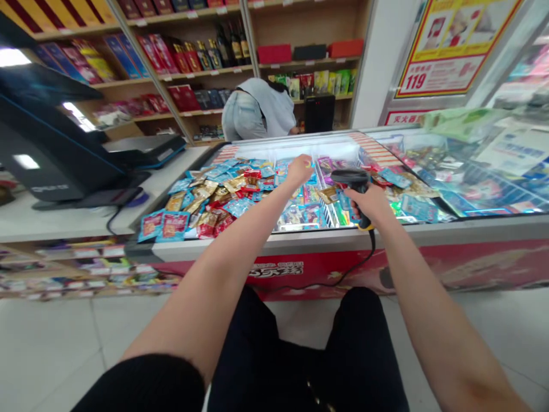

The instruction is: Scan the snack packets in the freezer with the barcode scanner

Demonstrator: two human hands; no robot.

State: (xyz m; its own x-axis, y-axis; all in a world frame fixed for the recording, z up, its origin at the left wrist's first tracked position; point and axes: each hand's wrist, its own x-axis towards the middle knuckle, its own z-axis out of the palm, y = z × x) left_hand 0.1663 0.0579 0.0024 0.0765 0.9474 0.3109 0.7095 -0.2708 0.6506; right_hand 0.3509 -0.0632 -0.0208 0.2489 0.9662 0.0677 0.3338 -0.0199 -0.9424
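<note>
My right hand (pixel 371 205) grips a barcode scanner (pixel 349 178); my half-closed left hand (pixel 300 170) is over freezer packets (pixel 214 200); a poster (pixel 450 51) reads 119.

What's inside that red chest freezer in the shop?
Heaps of blue, gold and red foil packets fill the chest freezer, split by a wire divider. The packets hide its floor, and the right hand and barcode scanner cover some contents.

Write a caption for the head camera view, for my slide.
Right hand holds a barcode scanner over a freezer of snack packets; left hand reaches in.
</note>
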